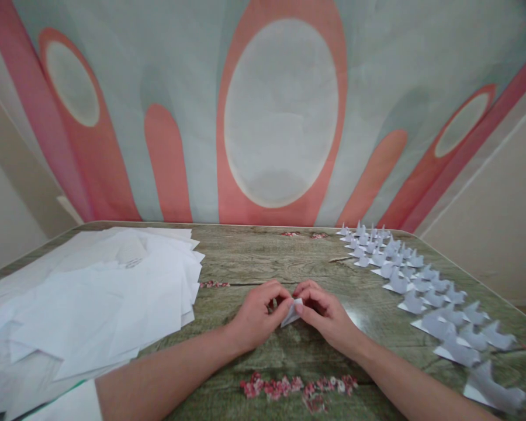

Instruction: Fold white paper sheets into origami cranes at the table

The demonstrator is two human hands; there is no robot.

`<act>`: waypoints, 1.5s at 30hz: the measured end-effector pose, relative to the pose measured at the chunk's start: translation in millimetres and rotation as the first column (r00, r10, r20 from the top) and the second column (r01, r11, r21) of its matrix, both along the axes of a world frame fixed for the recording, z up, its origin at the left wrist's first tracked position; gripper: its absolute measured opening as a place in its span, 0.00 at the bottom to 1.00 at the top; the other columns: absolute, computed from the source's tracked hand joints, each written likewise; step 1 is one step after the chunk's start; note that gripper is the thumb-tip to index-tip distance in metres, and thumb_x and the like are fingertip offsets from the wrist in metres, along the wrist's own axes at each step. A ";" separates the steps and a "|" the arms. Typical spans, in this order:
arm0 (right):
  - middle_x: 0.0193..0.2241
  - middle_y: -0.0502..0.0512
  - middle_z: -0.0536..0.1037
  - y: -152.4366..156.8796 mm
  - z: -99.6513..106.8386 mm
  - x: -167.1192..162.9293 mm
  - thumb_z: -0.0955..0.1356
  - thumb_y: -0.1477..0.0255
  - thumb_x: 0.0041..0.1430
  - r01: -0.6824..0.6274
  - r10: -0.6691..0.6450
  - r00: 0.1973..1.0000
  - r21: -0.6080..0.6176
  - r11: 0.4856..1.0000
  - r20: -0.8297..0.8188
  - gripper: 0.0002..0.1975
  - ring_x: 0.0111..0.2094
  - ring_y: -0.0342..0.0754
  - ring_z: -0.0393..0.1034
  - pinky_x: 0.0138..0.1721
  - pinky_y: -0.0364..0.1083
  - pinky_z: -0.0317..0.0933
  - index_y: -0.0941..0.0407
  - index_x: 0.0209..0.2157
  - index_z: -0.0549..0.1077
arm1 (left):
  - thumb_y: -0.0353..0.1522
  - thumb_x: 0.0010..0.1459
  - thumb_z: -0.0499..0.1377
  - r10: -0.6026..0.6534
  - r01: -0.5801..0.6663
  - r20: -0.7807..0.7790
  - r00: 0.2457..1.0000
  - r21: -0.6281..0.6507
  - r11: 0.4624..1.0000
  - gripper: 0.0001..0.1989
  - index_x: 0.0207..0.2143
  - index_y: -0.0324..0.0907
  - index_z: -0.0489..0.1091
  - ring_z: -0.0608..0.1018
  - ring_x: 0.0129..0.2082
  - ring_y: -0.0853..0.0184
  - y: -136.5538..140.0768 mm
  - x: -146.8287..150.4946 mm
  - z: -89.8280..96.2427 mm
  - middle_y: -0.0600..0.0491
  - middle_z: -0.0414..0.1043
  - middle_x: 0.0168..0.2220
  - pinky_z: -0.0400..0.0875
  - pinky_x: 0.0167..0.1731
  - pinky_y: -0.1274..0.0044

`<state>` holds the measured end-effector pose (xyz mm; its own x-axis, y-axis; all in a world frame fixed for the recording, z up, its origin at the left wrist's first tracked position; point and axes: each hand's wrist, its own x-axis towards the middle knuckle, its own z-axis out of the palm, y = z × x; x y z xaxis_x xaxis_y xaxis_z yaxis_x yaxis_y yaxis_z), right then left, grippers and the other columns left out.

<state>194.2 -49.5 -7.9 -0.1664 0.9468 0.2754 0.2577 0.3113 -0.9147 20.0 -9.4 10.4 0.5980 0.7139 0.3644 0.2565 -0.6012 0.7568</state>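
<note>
On the wood-grain tabletop (263,257), loose white sheets (149,292) cover the left edge and folded paper birds (397,282) line the right. Midway between those edges, well in from the far one, the left hand (262,310) and right hand (326,313) narrowly pinch a small folded paper (290,316); clean folding likely wants layers aligned before each crease is pressed firmly.
</note>
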 end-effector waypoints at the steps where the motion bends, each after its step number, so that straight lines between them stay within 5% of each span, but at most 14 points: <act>1: 0.35 0.54 0.66 -0.4 0.4 0.1 0.65 0.68 0.57 -0.007 0.007 1.000 -0.002 1.000 0.011 0.07 0.36 0.45 0.62 0.34 0.43 0.57 0.57 0.28 0.70 | 0.30 0.58 0.52 0.003 -0.003 0.005 1.000 0.007 1.000 0.08 0.27 0.39 0.67 0.67 0.29 0.71 -0.3 -0.2 0.5 0.55 0.66 0.27 0.60 0.31 0.80; 10: 0.34 0.53 0.68 0.3 1.8 -1.2 0.64 0.69 0.57 0.002 -0.003 0.998 0.017 1.000 0.066 0.07 0.34 0.44 0.63 0.34 0.43 0.57 0.56 0.31 0.71 | 0.32 0.58 0.51 0.125 -0.123 0.047 0.991 -0.055 0.991 0.08 0.28 0.39 0.65 0.67 0.28 0.71 3.9 -1.4 0.4 0.55 0.64 0.27 0.61 0.30 0.80; 21: 0.29 0.51 0.70 -0.7 4.1 -2.0 0.62 0.65 0.59 0.049 -0.046 0.993 -0.025 0.998 0.108 0.11 0.32 0.45 0.64 0.35 0.44 0.57 0.56 0.30 0.71 | 0.35 0.58 0.51 0.152 -0.129 0.100 0.983 -0.210 0.969 0.10 0.29 0.39 0.65 0.67 0.27 0.71 8.2 -0.4 -5.3 0.55 0.66 0.26 0.61 0.28 0.81; 28: 0.27 0.50 0.69 -1.2 4.1 -2.2 0.62 0.65 0.59 0.062 -0.060 0.987 -0.010 0.998 0.149 0.11 0.30 0.44 0.63 0.34 0.43 0.57 0.56 0.28 0.70 | 0.35 0.58 0.52 0.091 -0.056 0.120 0.989 -0.270 0.961 0.09 0.31 0.39 0.66 0.67 0.28 0.71 8.9 -0.9 -1.8 0.55 0.65 0.27 0.62 0.28 0.81; 36: 0.24 0.49 0.66 -4.7 5.8 -6.5 0.62 0.66 0.60 0.021 -0.029 0.979 0.046 0.999 0.202 0.12 0.27 0.43 0.61 0.31 0.43 0.56 0.56 0.24 0.67 | 0.34 0.55 0.54 0.024 -0.018 0.026 0.999 -0.186 0.982 0.09 0.25 0.38 0.67 0.68 0.30 0.70 9.0 -0.6 4.6 0.54 0.66 0.28 0.62 0.32 0.80; 45: 0.21 0.48 0.67 -2.6 3.1 -4.4 0.61 0.61 0.59 0.080 -0.072 0.995 -0.134 0.988 0.063 0.14 0.25 0.43 0.61 0.27 0.42 0.56 0.56 0.28 0.68 | 0.32 0.53 0.55 0.056 -0.062 -0.031 0.998 -0.253 0.966 0.06 0.28 0.38 0.68 0.68 0.28 0.70 5.2 0.7 9.3 0.55 0.68 0.27 0.61 0.28 0.80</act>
<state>189.8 -52.1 -4.8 -0.1043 0.9853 0.1351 0.3294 0.1624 -0.9301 20.7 -4.2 19.7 0.5585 0.8152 0.1533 0.3051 -0.3737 0.8759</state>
